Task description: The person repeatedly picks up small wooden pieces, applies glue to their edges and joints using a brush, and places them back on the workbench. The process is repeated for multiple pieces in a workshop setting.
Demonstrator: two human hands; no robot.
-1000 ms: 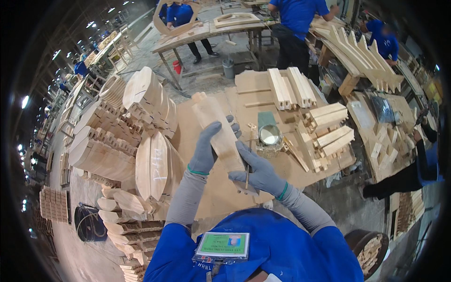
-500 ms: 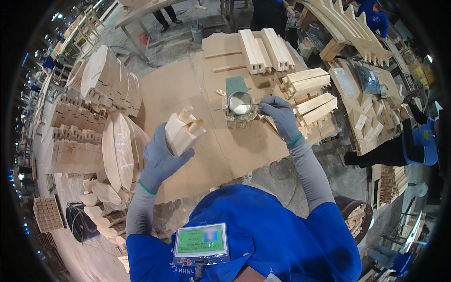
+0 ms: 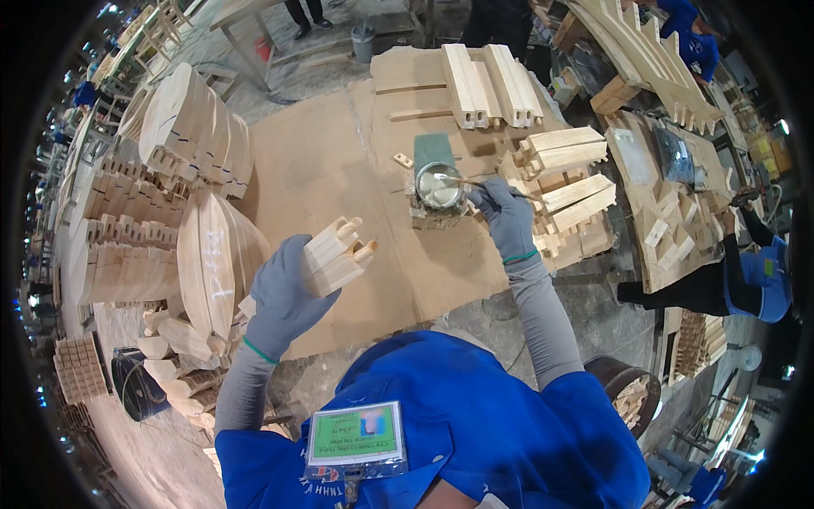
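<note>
My left hand [image 3: 288,297], in a grey glove, is closed round pale wooden pieces [image 3: 333,259] with rounded tenons at their upper end. They are held above the cardboard, to the left of the pot. In my gloved right hand [image 3: 505,219] is a thin stick [image 3: 482,183], pinched between thumb and fingers. Its white-coated tip lies in a round pot of white glue [image 3: 438,193]. A green block-shaped thing [image 3: 432,148] stands directly behind the pot. The pot sits on a crusted base [image 3: 437,219].
Cardboard [image 3: 314,161] covers the worktop. Wooden bars [image 3: 481,85] lie at its far side, with more bars [image 3: 568,153] at the right. Tall stacks of curved wooden panels [image 3: 191,127] stand on the left. A co-worker in blue [image 3: 750,271] is at a side bench on the right.
The stick's tip has gone into the glue, and my right hand has come slightly lower. The wooden pieces in my left hand have tilted, their tenons now pointing more to the right.
</note>
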